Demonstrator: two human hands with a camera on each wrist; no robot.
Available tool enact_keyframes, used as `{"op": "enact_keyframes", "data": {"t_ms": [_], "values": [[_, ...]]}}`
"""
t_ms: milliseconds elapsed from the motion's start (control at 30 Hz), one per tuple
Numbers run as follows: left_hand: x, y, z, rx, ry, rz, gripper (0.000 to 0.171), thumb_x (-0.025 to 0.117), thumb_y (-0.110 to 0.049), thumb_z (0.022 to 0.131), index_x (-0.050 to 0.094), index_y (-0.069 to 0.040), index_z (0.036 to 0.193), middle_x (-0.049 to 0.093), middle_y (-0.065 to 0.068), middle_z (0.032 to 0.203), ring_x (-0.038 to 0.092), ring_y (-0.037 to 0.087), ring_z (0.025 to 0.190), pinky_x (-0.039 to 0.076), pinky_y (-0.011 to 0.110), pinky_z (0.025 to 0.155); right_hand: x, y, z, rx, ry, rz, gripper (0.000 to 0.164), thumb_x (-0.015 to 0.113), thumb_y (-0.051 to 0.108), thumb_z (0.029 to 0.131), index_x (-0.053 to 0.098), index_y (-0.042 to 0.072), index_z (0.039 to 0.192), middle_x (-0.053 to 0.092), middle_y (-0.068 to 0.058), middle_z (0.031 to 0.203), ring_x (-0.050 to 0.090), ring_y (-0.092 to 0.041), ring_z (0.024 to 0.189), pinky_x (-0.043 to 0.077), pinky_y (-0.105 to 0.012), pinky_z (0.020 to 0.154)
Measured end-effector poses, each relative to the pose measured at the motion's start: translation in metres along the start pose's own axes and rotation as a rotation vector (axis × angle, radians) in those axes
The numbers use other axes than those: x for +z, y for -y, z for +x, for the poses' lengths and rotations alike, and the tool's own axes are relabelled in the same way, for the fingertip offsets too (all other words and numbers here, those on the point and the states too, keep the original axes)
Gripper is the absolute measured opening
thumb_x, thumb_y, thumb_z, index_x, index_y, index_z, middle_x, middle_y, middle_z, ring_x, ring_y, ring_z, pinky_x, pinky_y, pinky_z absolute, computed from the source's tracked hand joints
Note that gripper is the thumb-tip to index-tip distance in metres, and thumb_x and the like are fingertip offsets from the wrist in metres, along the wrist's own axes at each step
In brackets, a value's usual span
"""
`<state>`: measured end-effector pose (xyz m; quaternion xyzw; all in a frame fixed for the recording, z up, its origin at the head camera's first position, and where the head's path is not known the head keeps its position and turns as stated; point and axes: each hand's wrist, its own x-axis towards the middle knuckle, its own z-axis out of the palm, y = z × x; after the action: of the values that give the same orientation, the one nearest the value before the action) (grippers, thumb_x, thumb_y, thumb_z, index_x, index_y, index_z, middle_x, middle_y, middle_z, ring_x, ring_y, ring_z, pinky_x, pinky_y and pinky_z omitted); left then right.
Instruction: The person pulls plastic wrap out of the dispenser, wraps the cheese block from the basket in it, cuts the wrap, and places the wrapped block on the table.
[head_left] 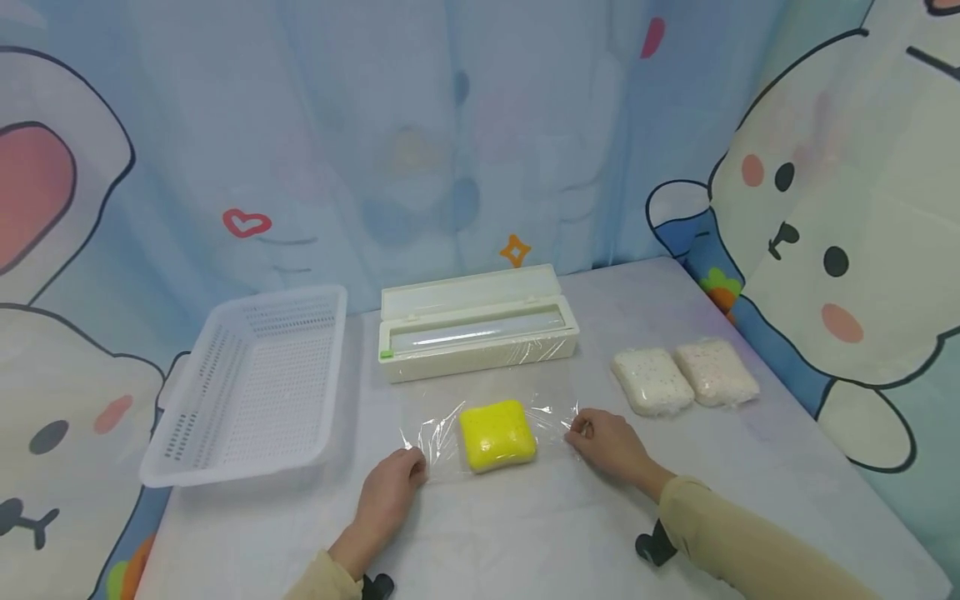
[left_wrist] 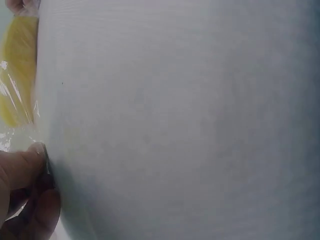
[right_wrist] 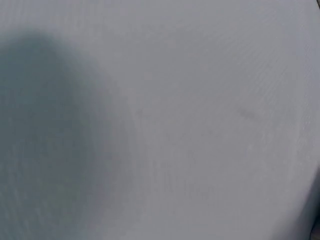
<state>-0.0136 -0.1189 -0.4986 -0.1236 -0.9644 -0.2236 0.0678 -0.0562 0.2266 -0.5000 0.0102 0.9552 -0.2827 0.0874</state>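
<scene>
A yellow rounded-square block [head_left: 498, 435], of a kind I cannot tell, lies mid-table with clear cling film [head_left: 442, 437] stretched across it and out to both sides. My left hand [head_left: 390, 492] pinches the film's near left corner between thumb and fingers. In the left wrist view, that hand [left_wrist: 27, 185] grips the film edge beside the wrapped yellow block [left_wrist: 20, 60]. On the other side, my right hand [head_left: 611, 446] pinches the film's right end with curled fingers. The right wrist view shows mostly blurred white cloth, and the right fingertips are hidden there.
Behind the block stands a white film dispenser [head_left: 480, 354] with its lid raised. A white perforated basket [head_left: 337, 375] is at the left. Two pale speckled blocks in film, one whitish [head_left: 652, 382] and one pinkish [head_left: 716, 372], lie at the right. A patterned curtain [head_left: 450, 125] hangs behind.
</scene>
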Motion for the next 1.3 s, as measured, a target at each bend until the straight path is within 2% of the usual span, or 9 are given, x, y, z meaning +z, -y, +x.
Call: {"op": "enact_keyframes", "data": {"t_ms": [300,467,567,700,867,967,1067,1167,1300], "values": [[-0.006,-0.004,0.003,-0.072,0.099,-0.007,0.003,0.079,-0.009,0.085,0.079,-0.012,0.086,0.062,-0.005,0.082,0.059,0.010,0.072,0.052,0.027,0.065,-0.001,0.003,-0.004,-0.021,-0.021,-0.044,0.013,0.071,0.021,0.092,0.066,0.010,0.094,0.053,-0.001,0.068,0.046,-0.016,0.062,0.036,-0.028,0.057],[-0.011,-0.008,0.004,-0.066,0.156,0.003,0.004,0.076,-0.011,0.088,0.079,-0.011,0.091,0.074,-0.001,0.084,0.069,0.016,0.078,0.058,0.035,0.071,-0.004,0.001,-0.006,-0.041,-0.005,-0.028,0.012,0.068,0.019,0.094,0.065,0.009,0.097,0.054,-0.001,0.069,0.046,-0.016,0.062,0.037,-0.028,0.057],[-0.013,-0.008,0.005,-0.070,0.169,0.014,0.006,0.074,-0.012,0.089,0.076,-0.010,0.095,0.076,0.002,0.085,0.070,0.018,0.079,0.058,0.037,0.071,-0.008,-0.003,-0.007,-0.063,0.023,0.014,0.011,0.064,0.016,0.098,0.066,0.006,0.101,0.056,-0.001,0.072,0.048,-0.015,0.066,0.040,-0.028,0.059],[-0.015,-0.011,0.008,-0.076,0.157,0.012,0.010,0.074,-0.009,0.090,0.072,-0.009,0.099,0.071,0.001,0.086,0.064,0.015,0.077,0.055,0.034,0.069,-0.016,-0.005,-0.008,-0.117,0.006,0.037,0.011,0.059,0.012,0.101,0.067,0.006,0.105,0.060,0.000,0.079,0.051,-0.014,0.072,0.043,-0.028,0.063],[-0.010,-0.023,0.020,0.071,0.141,-0.075,0.022,0.081,-0.011,0.086,0.071,-0.010,0.106,0.068,0.002,0.098,0.065,0.016,0.084,0.058,0.032,0.077,-0.019,0.010,-0.008,-0.286,-0.034,0.009,0.008,0.066,0.011,0.097,0.068,0.010,0.105,0.067,0.002,0.091,0.056,-0.011,0.079,0.051,-0.026,0.070],[-0.004,-0.029,0.026,0.161,0.161,-0.120,0.037,0.086,-0.016,0.082,0.068,-0.009,0.113,0.067,0.004,0.110,0.068,0.020,0.096,0.059,0.034,0.084,-0.014,0.022,-0.008,-0.429,-0.001,-0.019,0.014,0.071,0.011,0.094,0.066,0.014,0.107,0.069,0.003,0.101,0.059,-0.009,0.084,0.054,-0.025,0.074],[0.001,-0.034,0.031,0.203,0.169,-0.128,0.048,0.090,-0.019,0.077,0.065,-0.008,0.116,0.065,0.005,0.116,0.065,0.021,0.104,0.058,0.036,0.091,-0.006,0.033,-0.008,-0.558,0.047,-0.055,0.024,0.076,0.013,0.090,0.063,0.017,0.110,0.067,0.002,0.113,0.062,-0.009,0.090,0.057,-0.026,0.080],[0.006,-0.035,0.034,0.228,0.159,-0.113,0.049,0.091,-0.017,0.075,0.065,-0.008,0.114,0.064,0.004,0.115,0.063,0.021,0.106,0.057,0.036,0.095,0.000,0.038,-0.006,-0.612,0.083,-0.105,0.035,0.083,0.020,0.084,0.061,0.019,0.111,0.061,0.004,0.120,0.060,-0.010,0.093,0.057,-0.027,0.083],[0.010,-0.036,0.038,0.287,0.107,-0.083,0.044,0.091,-0.013,0.073,0.067,-0.008,0.109,0.065,0.003,0.108,0.063,0.021,0.102,0.056,0.034,0.093,0.005,0.040,0.000,-0.617,0.092,-0.179,0.044,0.089,0.023,0.078,0.058,0.021,0.109,0.057,0.007,0.118,0.057,-0.009,0.094,0.056,-0.028,0.085]]}}
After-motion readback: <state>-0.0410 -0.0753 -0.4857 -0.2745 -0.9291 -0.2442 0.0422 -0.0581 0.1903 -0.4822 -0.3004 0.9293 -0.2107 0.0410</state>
